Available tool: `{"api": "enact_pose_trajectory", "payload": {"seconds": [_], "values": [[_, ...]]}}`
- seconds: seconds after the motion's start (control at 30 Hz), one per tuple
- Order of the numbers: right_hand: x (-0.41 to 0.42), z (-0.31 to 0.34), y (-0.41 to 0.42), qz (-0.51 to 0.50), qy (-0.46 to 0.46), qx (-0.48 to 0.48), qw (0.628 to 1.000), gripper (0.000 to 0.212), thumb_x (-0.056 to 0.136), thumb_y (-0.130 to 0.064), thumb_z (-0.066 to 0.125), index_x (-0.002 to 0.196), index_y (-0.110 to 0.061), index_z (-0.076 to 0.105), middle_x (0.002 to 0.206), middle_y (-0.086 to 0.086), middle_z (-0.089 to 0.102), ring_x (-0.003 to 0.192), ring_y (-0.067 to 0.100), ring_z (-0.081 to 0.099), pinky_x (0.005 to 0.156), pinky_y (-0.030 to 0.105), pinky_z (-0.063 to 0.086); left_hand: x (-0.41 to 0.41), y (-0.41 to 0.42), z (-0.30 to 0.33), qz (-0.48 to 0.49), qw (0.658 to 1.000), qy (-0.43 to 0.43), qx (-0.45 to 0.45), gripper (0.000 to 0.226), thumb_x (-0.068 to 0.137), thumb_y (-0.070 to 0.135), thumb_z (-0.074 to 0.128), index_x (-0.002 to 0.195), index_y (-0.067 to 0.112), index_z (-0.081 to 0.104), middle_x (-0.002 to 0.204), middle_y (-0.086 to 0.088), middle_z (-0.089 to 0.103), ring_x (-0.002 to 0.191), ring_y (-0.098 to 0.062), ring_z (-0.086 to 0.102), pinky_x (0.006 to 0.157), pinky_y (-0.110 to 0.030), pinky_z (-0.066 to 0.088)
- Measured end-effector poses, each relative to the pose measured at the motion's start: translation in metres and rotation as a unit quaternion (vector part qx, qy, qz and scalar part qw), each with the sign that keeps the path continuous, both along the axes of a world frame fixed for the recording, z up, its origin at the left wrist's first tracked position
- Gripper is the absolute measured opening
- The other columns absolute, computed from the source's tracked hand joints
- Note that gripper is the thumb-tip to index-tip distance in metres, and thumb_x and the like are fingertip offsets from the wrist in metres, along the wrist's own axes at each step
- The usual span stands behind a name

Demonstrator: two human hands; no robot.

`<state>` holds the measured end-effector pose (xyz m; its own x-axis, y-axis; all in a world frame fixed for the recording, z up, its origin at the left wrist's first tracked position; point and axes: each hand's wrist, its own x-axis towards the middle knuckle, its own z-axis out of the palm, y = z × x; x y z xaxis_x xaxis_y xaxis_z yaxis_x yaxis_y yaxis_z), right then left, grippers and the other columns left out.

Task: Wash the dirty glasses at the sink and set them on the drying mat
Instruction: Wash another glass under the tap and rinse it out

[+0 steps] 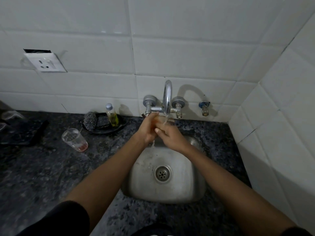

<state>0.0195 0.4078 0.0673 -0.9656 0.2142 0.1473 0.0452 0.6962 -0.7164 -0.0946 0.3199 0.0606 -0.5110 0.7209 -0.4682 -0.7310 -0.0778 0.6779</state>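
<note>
Rinsing step — both hands [159, 132] curled round a glass [164, 120] under the tap [167, 97], frame centre; next — onto the drying mat [20, 132], far left.

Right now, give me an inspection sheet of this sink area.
Surface: dark speckled stone counter around a small steel sink; water runs from the tap.
Job's things: one glass held under the stream, mostly hidden; a second glass with reddish dregs upright on the counter left of the sink; dark mat at far left.
Clutter: black dish with scrubber and bottle of yellow liquid.
Hands: left hand and right hand both grip the glass.
Cables: nothing seen.
Surroundings: white tiled walls; socket upper left.
</note>
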Motion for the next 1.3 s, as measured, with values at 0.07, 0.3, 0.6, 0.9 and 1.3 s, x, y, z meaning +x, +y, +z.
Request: {"api": "enact_pose_trajectory", "payload": {"seconds": [0.07, 0.3, 0.6, 0.9, 1.3], "values": [[-0.004, 0.008, -0.005, -0.017, 0.014, -0.023, 0.999, 0.034, 0.109, -0.025, 0.050, 0.138, -0.016, 0.064, 0.128, 0.006, 0.070, 0.105, 0.013, 0.069, 0.088, 0.030, 0.059, 0.002, 0.001, -0.005, 0.009, 1.000, -0.015, 0.016, 0.033, 0.103, 0.035, 0.058, 0.109, 0.005, 0.070, 0.105, -0.014, 0.069, 0.095, -0.027, 0.071, 0.094, -0.040, 0.057], [0.003, -0.006, 0.002, 0.016, 0.005, 0.021, 1.000, 0.032, 0.106, -0.020, 0.054, 0.137, -0.019, 0.065, 0.135, 0.002, 0.066, 0.120, 0.014, 0.063, 0.100, 0.031, 0.054, 0.004, 0.003, 0.000, 0.004, 1.000, -0.015, -0.001, 0.036, 0.103, 0.037, 0.061, 0.093, 0.007, 0.077, 0.092, -0.012, 0.074, 0.085, -0.025, 0.073, 0.083, -0.037, 0.059], [0.011, 0.000, -0.002, -0.180, -0.021, -0.302, 0.936, 0.032, 0.112, -0.037, 0.047, 0.117, -0.017, 0.071, 0.102, 0.012, 0.076, 0.076, 0.022, 0.073, 0.065, 0.042, 0.064, 0.004, -0.001, -0.018, 0.147, 0.988, 0.038, 0.028, 0.010, 0.087, 0.020, 0.070, 0.085, 0.022, 0.061, 0.087, -0.009, 0.058, 0.081, -0.029, 0.062, 0.078, -0.046, 0.053], [0.033, -0.035, 0.011, -0.198, -0.045, -0.160, 0.966, 0.025, 0.103, -0.025, 0.064, 0.127, -0.018, 0.069, 0.111, -0.003, 0.075, 0.098, 0.013, 0.073, 0.085, 0.046, 0.064, 0.001, -0.013, -0.020, 0.189, 0.977, 0.100, -0.013, 0.058, 0.068, 0.021, 0.092, 0.111, 0.002, 0.058, 0.088, -0.009, 0.060, 0.078, -0.025, 0.063, 0.071, -0.044, 0.060], [0.035, -0.035, -0.004, -0.120, 0.052, 0.030, 0.991, 0.061, 0.095, -0.007, 0.070, 0.153, -0.012, 0.051, 0.149, 0.007, 0.057, 0.136, 0.018, 0.053, 0.115, 0.029, 0.042, 0.008, -0.006, -0.011, 0.197, 0.964, 0.170, -0.060, 0.057, 0.069, 0.011, 0.094, 0.120, 0.014, 0.067, 0.114, -0.008, 0.075, 0.100, -0.024, 0.075, 0.087, -0.042, 0.063]]}}
